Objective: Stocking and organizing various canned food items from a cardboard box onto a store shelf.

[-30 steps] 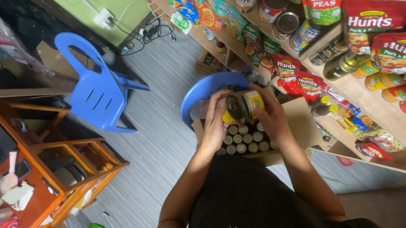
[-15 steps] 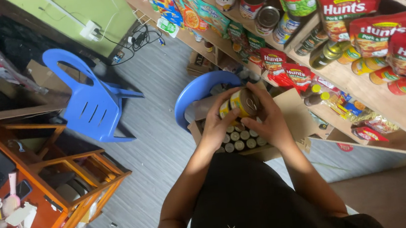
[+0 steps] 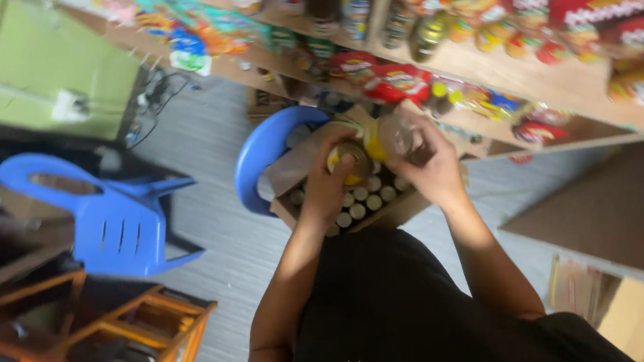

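My left hand [image 3: 331, 182] grips a yellow-labelled can [image 3: 350, 159] held on its side. My right hand [image 3: 431, 164] holds a second can [image 3: 395, 136] next to it, the two touching end to end. Both hands hover over an open cardboard box [image 3: 407, 210] packed with several upright cans [image 3: 362, 201]. The box rests on a round blue stool [image 3: 258, 157] in front of me. The picture is blurred by motion.
Wooden shelves [image 3: 532, 78] to the right carry red pouches, cans and jars. A blue plastic chair [image 3: 109, 217] stands at the left on the grey floor, with an orange wooden rack [image 3: 129, 345] below it. A brown panel [image 3: 616, 215] sits at lower right.
The view has swung left and tilted, so the shelves sit higher. My hands still hold the two cans together over the box, now a little farther from my body.
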